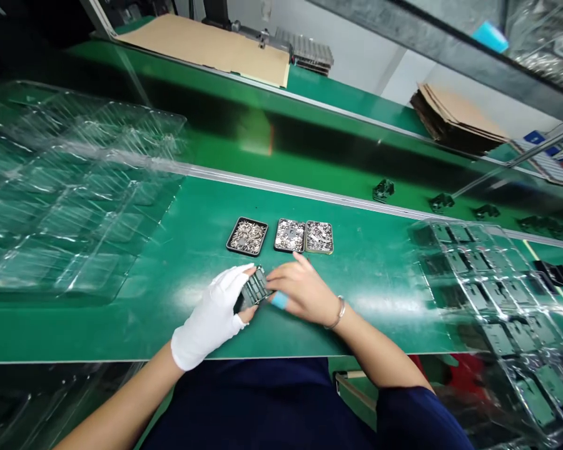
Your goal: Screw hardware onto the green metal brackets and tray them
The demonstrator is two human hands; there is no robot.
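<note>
My left hand (216, 312), in a white glove with bare fingertips, is closed around a dark green block-like part (256, 286) with rows of slots, tilted above the bench. My right hand (304, 290) is bare, with blue tape round one finger and a bracelet at the wrist. Its bent fingers meet at the right edge of the green part; whatever is between the fingertips is too small or hidden to name. Beyond the hands sit a dark tray of small brassy pieces (247, 237), a tray of silvery pieces (289, 235) and a lighter-rimmed tray of silvery pieces (319, 237).
Stacked clear plastic trays (75, 206) cover the bench's left side. On the right, a clear compartment tray (492, 294) holds several green parts. Behind a metal rail (263, 184) lies a green belt (309, 162) carrying several dark parts (383, 190). Cardboard sheets (460, 119) lie farther back.
</note>
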